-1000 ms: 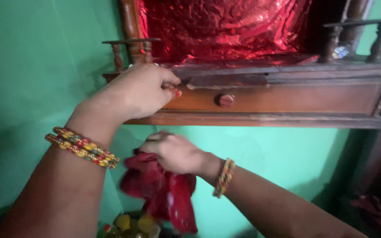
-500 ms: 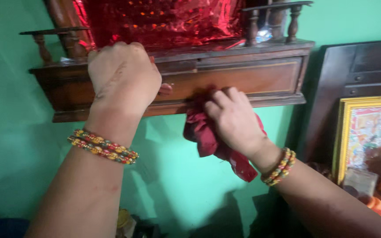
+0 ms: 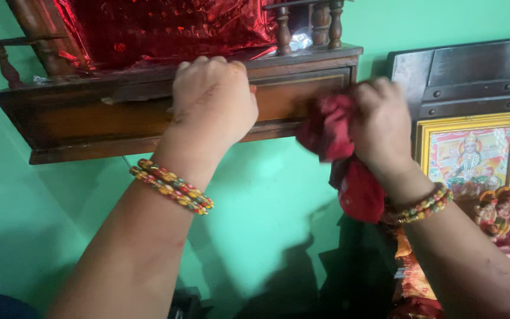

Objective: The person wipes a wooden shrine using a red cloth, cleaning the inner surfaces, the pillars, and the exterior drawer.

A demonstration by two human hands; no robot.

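Hands both raised to a dark wooden wall shelf [image 3: 78, 127] mounted on a green wall [image 3: 267, 207]. Left hand [image 3: 213, 100] is clenched over the shelf's front edge, knuckles toward the camera, fingers curled onto the top lip; what sits under the fingers cannot be made out. Beaded bangles [image 3: 171, 186] of red, yellow and green ring the left wrist, at about 7 o'clock from that hand.

Right hand [image 3: 382, 124] grasps a bunched red cloth [image 3: 334, 133], pressing it against the right end of the shelf's front panel, at 3 o'clock from the left hand. Part of the cloth hangs down below the palm toward 6 o'clock, just beside the wrist. A matching beaded bangle [image 3: 423, 205] circles the right wrist.

On top of the shelf, at 12 o'clock from the left hand, crinkled red foil [image 3: 166, 26] lines the back, flanked by turned wooden posts [image 3: 320, 23].

At 3 o'clock from the right hand, a gold-framed religious picture [image 3: 473, 153] leans against a dark wooden panel [image 3: 473, 71]. Small painted figurines [image 3: 506, 212] stand below the frame, at about 4 o'clock from the right hand, well apart from the cloth.
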